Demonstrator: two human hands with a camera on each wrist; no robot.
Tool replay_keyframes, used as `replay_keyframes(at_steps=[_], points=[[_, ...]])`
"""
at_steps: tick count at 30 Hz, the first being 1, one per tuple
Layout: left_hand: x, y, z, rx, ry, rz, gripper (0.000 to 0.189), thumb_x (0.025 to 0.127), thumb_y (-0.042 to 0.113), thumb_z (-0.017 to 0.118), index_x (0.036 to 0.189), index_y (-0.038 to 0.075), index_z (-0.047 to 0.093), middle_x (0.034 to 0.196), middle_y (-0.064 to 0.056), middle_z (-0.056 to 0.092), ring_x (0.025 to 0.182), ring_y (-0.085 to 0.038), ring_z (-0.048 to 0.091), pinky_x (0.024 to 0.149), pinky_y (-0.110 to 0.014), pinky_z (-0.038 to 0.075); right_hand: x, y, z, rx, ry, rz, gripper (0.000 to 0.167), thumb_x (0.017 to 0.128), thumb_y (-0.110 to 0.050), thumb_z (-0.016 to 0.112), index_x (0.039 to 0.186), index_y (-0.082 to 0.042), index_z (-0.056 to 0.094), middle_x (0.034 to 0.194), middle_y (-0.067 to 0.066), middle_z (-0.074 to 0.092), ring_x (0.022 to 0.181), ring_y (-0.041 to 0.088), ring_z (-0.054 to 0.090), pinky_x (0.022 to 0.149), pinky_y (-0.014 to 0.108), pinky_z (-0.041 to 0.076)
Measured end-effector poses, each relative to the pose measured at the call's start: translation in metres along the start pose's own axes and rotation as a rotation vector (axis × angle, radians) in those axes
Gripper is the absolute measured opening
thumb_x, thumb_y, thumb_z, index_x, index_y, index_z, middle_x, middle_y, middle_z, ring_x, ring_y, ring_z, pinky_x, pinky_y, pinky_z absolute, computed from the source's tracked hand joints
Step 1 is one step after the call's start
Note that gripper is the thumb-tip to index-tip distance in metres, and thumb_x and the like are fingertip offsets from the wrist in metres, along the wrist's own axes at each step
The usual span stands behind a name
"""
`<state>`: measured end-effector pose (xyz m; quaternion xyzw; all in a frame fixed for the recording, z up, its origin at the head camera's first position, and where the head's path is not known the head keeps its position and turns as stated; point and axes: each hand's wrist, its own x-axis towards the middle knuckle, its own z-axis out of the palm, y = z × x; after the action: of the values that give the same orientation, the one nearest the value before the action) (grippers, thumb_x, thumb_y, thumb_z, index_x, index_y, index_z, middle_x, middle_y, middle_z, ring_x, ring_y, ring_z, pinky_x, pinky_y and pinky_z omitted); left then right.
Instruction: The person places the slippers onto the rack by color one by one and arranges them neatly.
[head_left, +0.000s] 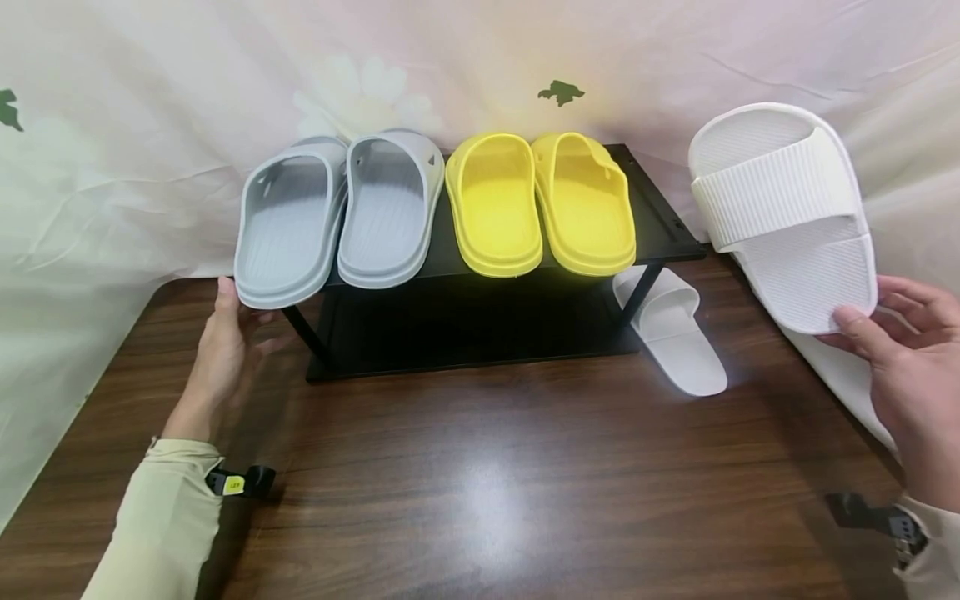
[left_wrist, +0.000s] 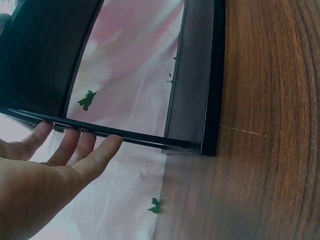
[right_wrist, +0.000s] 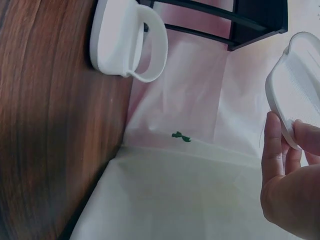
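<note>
At the right, my right hand pinches the heel end of a white slide sandal between thumb and fingers, holding it raised with its toe end away from me. The right wrist view shows the thumb on the footbed and fingers underneath. My left hand is at the left end of a black two-tier shoe rack, beside a grey clog. In the left wrist view, its extended fingertips touch the rack's side bar. A second grey clog and two yellow clogs stand on the top tier.
Another white slide sandal lies on the brown wooden table, by the rack's right leg. A pale floral cloth hangs behind the rack and along both sides. The rack's lower tier sits low over the table.
</note>
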<state>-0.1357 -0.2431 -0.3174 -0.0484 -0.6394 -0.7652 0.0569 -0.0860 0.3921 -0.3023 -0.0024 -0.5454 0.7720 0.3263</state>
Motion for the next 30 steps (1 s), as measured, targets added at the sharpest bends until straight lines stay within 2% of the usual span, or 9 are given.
replay_keyframes(at_steps=[12,18,24,28,30], points=[[0.000,0.000,0.000,-0.002,0.000,0.010,0.044,0.106,0.055,0.037,0.123,0.022,0.061,0.122,-0.002,0.047,0.105,-0.015,0.042,0.083,-0.027,0.056,-0.007,-0.005,0.014,0.044,-0.092,-0.040,0.049,0.079,0.038,0.053,0.125,0.020,0.053,0.116,0.022,0.067,0.087,0.023,0.073,0.060,0.031,0.059],[0.000,0.000,0.001,-0.016,0.019,0.002,0.044,0.106,0.055,0.038,0.123,0.022,0.062,0.121,-0.002,0.049,0.105,-0.015,0.043,0.084,-0.029,0.056,-0.013,-0.008,0.019,0.046,-0.203,-0.057,0.049,0.079,0.035,0.058,0.126,0.023,0.049,0.111,0.021,0.070,0.089,0.023,0.073,0.065,0.032,0.060],[0.000,-0.001,0.002,-0.034,0.025,0.004,0.042,0.106,0.055,0.041,0.119,0.022,0.064,0.117,-0.001,0.049,0.103,-0.015,0.043,0.084,-0.030,0.056,-0.014,-0.006,0.020,0.111,-0.323,-0.083,0.050,0.077,0.036,0.058,0.124,0.029,0.044,0.109,0.025,0.070,0.086,0.027,0.073,0.067,0.034,0.061],[0.000,-0.001,0.003,-0.036,0.028,0.007,0.043,0.106,0.055,0.041,0.118,0.021,0.065,0.117,-0.001,0.049,0.102,-0.015,0.044,0.084,-0.030,0.056,-0.015,-0.006,0.022,0.123,-0.365,-0.104,0.050,0.076,0.037,0.059,0.123,0.031,0.044,0.110,0.027,0.069,0.087,0.028,0.072,0.068,0.033,0.061],[0.000,-0.001,0.003,-0.034,0.030,0.008,0.043,0.106,0.055,0.041,0.117,0.021,0.065,0.116,-0.001,0.049,0.102,-0.015,0.044,0.084,-0.030,0.056,-0.016,-0.007,0.024,0.080,-0.367,-0.114,0.049,0.077,0.036,0.060,0.123,0.031,0.044,0.111,0.025,0.069,0.087,0.026,0.072,0.068,0.031,0.061]])
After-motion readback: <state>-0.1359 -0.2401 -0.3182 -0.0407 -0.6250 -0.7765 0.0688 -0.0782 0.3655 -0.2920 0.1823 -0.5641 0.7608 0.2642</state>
